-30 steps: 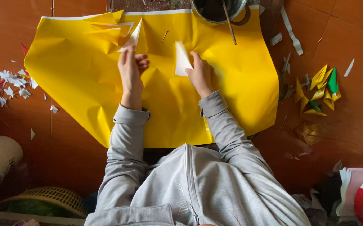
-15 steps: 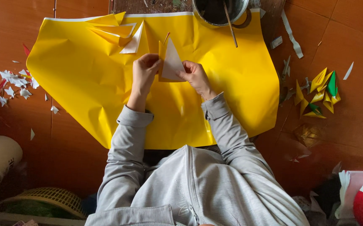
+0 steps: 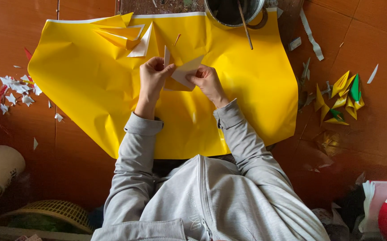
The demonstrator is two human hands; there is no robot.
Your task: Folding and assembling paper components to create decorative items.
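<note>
A small piece of paper [image 3: 182,73], white on one side and yellow on the other, is held between both hands over a large yellow sheet [image 3: 91,93] spread on the reddish-brown floor. My left hand [image 3: 151,78] pinches its left edge, which stands up as a thin white flap. My right hand [image 3: 207,80] grips its right side. Both grey sleeves reach forward from the bottom of the view.
Cut yellow and white pieces [image 3: 129,33] lie at the sheet's top left. A dark metal pot [image 3: 233,11] with a stick stands at the top. Folded yellow and green paper shapes [image 3: 343,96] lie at right, white scraps [image 3: 17,89] at left, a woven basket [image 3: 55,214] bottom left.
My left hand came down from the cut pieces at the top to meet my right hand on the small paper. The paper has been turned and folded between both hands.
</note>
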